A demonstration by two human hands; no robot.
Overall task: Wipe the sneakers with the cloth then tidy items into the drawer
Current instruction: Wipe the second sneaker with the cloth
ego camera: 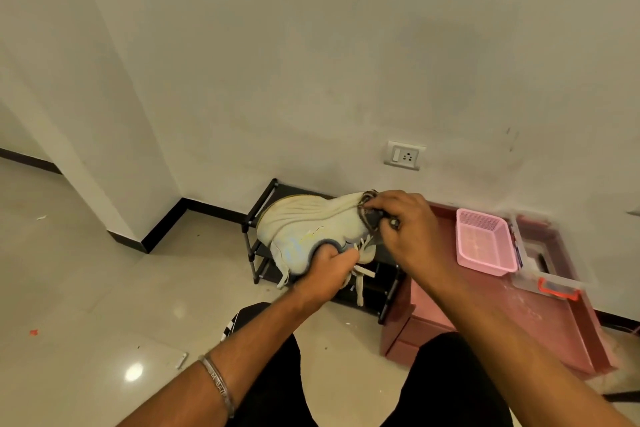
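Pale sneaker [304,229] held up, sole twd wall, laces dangling; dark cloth [372,215] bunched at its toe.

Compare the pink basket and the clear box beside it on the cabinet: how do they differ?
The pink basket is opaque with mesh walls; the clear box is see-through plastic. The basket has no visible handle; the box has an orange handle at its near end. The basket sits left of the box. Both rest on the pink cabinet.
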